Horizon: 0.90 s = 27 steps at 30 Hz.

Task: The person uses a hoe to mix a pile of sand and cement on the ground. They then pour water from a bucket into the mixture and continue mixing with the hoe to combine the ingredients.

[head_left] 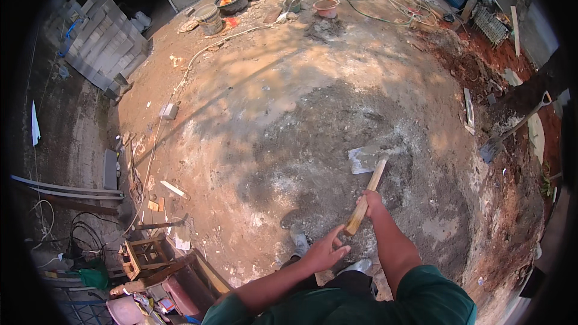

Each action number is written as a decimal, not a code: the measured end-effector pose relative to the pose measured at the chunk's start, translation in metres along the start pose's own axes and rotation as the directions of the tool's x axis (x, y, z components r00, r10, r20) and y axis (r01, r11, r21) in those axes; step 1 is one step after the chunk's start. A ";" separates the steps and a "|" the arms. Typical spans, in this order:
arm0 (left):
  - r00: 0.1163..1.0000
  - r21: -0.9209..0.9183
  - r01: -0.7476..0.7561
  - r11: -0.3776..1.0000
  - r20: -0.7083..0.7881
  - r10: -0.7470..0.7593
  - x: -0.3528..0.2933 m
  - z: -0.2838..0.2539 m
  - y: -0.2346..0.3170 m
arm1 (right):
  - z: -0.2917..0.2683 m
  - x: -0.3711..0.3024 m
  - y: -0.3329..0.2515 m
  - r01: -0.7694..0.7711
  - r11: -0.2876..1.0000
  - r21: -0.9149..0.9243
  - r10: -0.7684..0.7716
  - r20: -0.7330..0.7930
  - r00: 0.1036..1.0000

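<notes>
A hoe (359, 221) with a pale wooden handle and a wide metal blade (363, 160) is in front of me, right of centre. Its blade lies on a patch of grey, damp-looking sand or mortar mix (313, 126) with whitish streaks. My right hand (372, 202) is wrapped round the handle partway along. Close to the handle's near end is my left hand (325, 253), fingers spread and apart. Whether a fingertip touches the wood I cannot tell. Below it my shoes (299, 242) show on the ground at the edge of the grey patch.
Grey blocks (108, 39) are stacked at the far left. Buckets (209, 19), a black tub (232, 1) and a hose (385, 20) lie along the back. A shovel (512, 129) leans at the right. A wooden stool (147, 257) and clutter fill the near left.
</notes>
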State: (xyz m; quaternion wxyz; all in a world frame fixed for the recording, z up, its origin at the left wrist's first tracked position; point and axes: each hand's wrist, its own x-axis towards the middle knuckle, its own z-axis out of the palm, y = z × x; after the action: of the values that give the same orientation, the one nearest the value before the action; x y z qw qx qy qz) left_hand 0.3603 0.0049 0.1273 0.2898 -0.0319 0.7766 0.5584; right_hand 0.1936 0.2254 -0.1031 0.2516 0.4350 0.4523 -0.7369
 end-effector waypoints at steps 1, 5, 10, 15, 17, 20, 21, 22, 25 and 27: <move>0.999 0.006 -0.025 1.000 -0.039 0.025 -0.009 0.008 -0.001 | -0.005 -0.006 -0.011 0.003 1.000 -0.015 -0.003 -0.007 1.000; 0.984 0.254 0.089 0.963 -0.175 -0.045 -0.057 -0.008 -0.081 | -0.013 -0.030 -0.074 0.009 1.000 0.014 -0.012 0.198 0.980; 0.737 0.472 0.672 0.571 -0.349 -0.578 -0.192 -0.037 -0.192 | -0.039 -0.040 -0.116 0.086 0.987 -0.138 -0.034 0.341 0.939; 0.601 0.317 0.792 0.521 -0.261 -0.755 -0.294 -0.029 -0.266 | -0.008 -0.082 -0.115 0.128 0.955 -0.269 -0.073 0.206 0.976; 0.540 0.191 0.837 0.514 -0.134 -0.831 -0.298 -0.038 -0.263 | 0.000 -0.115 -0.105 0.213 0.913 -0.347 -0.138 0.229 0.964; 0.679 0.173 0.733 0.658 -0.224 -0.699 -0.267 -0.075 -0.281 | -0.011 -0.138 -0.095 0.307 0.818 -0.486 -0.270 0.146 0.952; 0.738 0.160 0.670 0.725 -0.255 -0.625 -0.252 -0.090 -0.294 | -0.027 -0.136 -0.089 0.308 0.792 -0.526 -0.288 0.123 0.950; 0.783 0.148 0.605 0.782 -0.288 -0.552 -0.238 -0.106 -0.315 | -0.037 -0.134 -0.077 0.303 0.767 -0.566 -0.300 0.103 0.949; 0.883 0.319 0.431 0.844 -0.344 -0.320 -0.241 -0.174 -0.392 | -0.059 -0.134 -0.021 0.171 0.693 -0.700 -0.244 -0.005 0.970; 0.866 0.316 0.449 0.836 -0.384 -0.320 -0.248 -0.213 -0.416 | -0.068 -0.139 0.020 0.038 0.701 -0.712 -0.166 -0.110 0.980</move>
State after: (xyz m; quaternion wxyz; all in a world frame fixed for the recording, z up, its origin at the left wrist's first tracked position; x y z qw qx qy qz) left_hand 0.6331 -0.4072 -0.0614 0.2697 -0.2191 0.8861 0.3067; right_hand 0.3056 0.2737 -0.0058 0.3189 0.3395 0.7423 -0.4817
